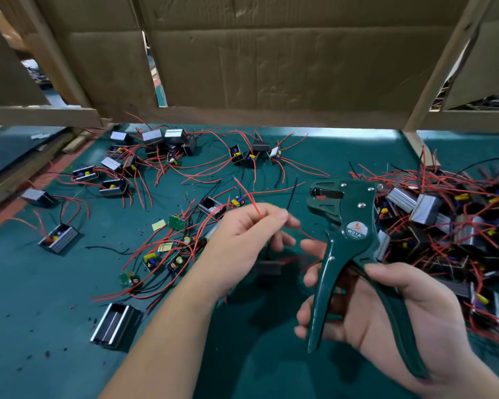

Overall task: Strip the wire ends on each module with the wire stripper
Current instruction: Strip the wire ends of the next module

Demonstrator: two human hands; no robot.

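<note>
Wire stripper (pixel 349 226) stands upright in my right hand (pixel 401 312), fingers curled round its spread handles, mouth facing left. Just beside it my left hand (pixel 242 234) pinches a red wire (pixel 247 197) whose free end slants up-left, away from that mouth.

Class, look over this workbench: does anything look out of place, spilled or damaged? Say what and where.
Yes. Several bare circuit boards lie loose on the mat left of the left hand, outside any housing. One empty housing lies nearer the camera, with nothing visible inside it.
</note>
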